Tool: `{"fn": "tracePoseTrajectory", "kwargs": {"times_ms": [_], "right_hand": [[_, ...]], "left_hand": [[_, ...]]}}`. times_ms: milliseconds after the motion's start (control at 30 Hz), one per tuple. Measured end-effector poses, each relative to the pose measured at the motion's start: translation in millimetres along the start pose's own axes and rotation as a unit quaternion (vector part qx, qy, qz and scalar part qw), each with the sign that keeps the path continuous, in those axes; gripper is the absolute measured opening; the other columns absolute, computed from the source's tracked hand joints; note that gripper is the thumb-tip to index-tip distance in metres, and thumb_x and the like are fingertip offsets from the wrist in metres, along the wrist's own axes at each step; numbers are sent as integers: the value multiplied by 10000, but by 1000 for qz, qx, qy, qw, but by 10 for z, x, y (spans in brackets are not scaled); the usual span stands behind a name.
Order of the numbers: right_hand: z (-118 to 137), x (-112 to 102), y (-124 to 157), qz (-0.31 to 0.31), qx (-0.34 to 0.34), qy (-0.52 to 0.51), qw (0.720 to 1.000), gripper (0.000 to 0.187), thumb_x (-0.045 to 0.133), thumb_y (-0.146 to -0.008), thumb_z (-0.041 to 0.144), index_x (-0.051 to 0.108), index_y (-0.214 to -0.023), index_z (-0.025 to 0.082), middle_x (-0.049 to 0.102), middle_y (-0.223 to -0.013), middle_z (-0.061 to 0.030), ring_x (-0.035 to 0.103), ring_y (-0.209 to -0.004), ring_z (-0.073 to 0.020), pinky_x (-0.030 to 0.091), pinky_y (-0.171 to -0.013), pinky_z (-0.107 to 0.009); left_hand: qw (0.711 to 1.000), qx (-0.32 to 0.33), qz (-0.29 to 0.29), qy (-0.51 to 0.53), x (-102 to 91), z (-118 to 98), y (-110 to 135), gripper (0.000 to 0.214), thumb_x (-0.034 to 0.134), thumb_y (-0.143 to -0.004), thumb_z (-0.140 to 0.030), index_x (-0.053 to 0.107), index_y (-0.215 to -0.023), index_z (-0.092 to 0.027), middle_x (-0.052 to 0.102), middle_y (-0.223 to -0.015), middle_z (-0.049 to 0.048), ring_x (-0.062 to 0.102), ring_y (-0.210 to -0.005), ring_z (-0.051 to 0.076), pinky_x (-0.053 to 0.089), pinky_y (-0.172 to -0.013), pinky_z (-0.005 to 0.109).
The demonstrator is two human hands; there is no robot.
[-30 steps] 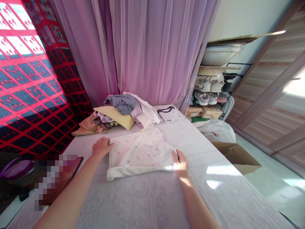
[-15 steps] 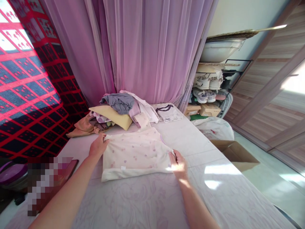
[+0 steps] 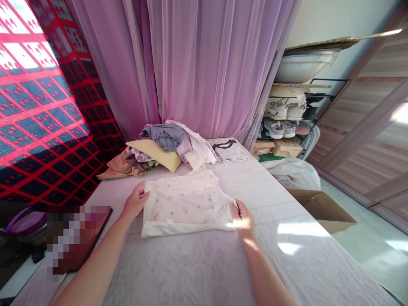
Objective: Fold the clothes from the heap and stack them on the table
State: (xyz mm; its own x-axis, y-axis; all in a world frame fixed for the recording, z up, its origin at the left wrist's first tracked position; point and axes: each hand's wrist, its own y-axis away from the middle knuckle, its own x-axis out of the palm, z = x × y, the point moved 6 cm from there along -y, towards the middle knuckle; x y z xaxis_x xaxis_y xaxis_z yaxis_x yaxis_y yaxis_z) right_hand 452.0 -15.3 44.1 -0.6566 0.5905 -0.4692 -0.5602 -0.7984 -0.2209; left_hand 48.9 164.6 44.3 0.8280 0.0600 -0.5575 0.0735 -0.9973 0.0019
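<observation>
A cream garment with small purple prints (image 3: 186, 202) lies flattened on the pale patterned table top (image 3: 197, 263). My left hand (image 3: 135, 202) pinches its upper left corner between thumb and fingers. My right hand (image 3: 242, 219) grips the garment's right edge with fingers curled over the fabric. Both forearms reach in from the bottom of the view.
A heap of clothes (image 3: 159, 148) in grey, yellow and tan sits at the table's far end, beside a folded white shirt (image 3: 230, 151). Pink curtains hang behind. A shoe rack (image 3: 287, 119), a cardboard box (image 3: 321, 204) and a white bag (image 3: 291, 174) stand to the right. A dark red flat object (image 3: 86, 238) lies at the left.
My left hand slid from the garment's left side up to its upper left corner and stays pinched there. My right hand keeps its grip on the right edge.
</observation>
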Motion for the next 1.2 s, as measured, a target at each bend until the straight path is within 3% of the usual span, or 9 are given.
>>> {"fn": "tracePoseTrajectory", "kwargs": {"times_ms": [200, 400, 600, 700, 867, 1000, 1100, 1200], "right_hand": [[37, -12, 12, 0, -4, 3, 1000, 480, 444, -832, 570, 648, -937, 150, 672, -687, -54, 602, -657, -200, 443, -619, -268], [77, -21, 11, 4, -10, 12, 1000, 468, 444, -828, 565, 655, -933, 162, 664, -658, -66, 595, -623, -218, 438, -583, -296], [61, -14, 1, 0, -2, 26, 1000, 490, 429, -809, 590, 652, -928, 170, 660, -650, -60, 609, -617, -221, 428, -577, -286], [39, 0, -5, 1, 3, 29, 1000, 515, 417, -802, 600, 649, -943, 162, 665, -658, -60, 618, -627, -224, 429, -581, -283], [40, -6, -9, -9, -1, 38, 999, 500, 411, -795, 593, 654, -931, 178, 682, -680, -62, 628, -652, -233, 433, -588, -285], [77, -16, 0, -4, -2, 33, 999, 475, 426, -808, 566, 664, -943, 177, 691, -694, -67, 638, -667, -238, 441, -597, -287], [97, -19, 9, 1, -5, 28, 1000, 482, 432, -820, 563, 669, -961, 168, 696, -710, -79, 639, -677, -243, 454, -609, -299], [92, -18, 10, -3, -7, 29, 1000, 505, 423, -807, 581, 674, -959, 171, 696, -718, -85, 631, -677, -242, 462, -608, -309]], "left_hand": [[992, 2, 17, -127, 13, -114, 24, 467, 562, -792, -319, 613, -1246, -219, 721, -1069, 41, 688, -868, 200, 514, -807, 294], [989, 48, -3, -138, 29, -178, 15, 581, 557, -763, -168, 538, -1339, -247, 530, -1400, 16, 569, -1202, 229, 436, -1006, 303], [988, 41, -5, -146, 45, -200, -6, 630, 571, -742, -134, 517, -1359, -249, 502, -1420, 5, 511, -1268, 255, 392, -1066, 334], [994, 9, -4, -109, 24, -173, 0, 612, 600, -751, -175, 521, -1355, -228, 521, -1402, 38, 510, -1266, 283, 409, -1054, 370], [996, -25, 43, 71, -25, -110, 123, 709, 583, -822, -328, 326, -1468, -189, 461, -1445, 125, 533, -1245, 243, 470, -983, 336], [989, -28, 96, 108, -79, -115, 302, 663, 562, -831, -330, 357, -1450, -210, 511, -1414, 96, 549, -1227, 217, 502, -938, 301], [980, -50, 148, 123, -66, -118, 445, 658, 543, -830, -322, 350, -1454, -241, 638, -1270, 70, 655, -1051, 204, 557, -818, 309], [979, -43, 167, 111, -53, -135, 547, 611, 570, -796, -358, 472, -1381, -211, 709, -1108, 56, 678, -963, 200, 551, -790, 299]]}}
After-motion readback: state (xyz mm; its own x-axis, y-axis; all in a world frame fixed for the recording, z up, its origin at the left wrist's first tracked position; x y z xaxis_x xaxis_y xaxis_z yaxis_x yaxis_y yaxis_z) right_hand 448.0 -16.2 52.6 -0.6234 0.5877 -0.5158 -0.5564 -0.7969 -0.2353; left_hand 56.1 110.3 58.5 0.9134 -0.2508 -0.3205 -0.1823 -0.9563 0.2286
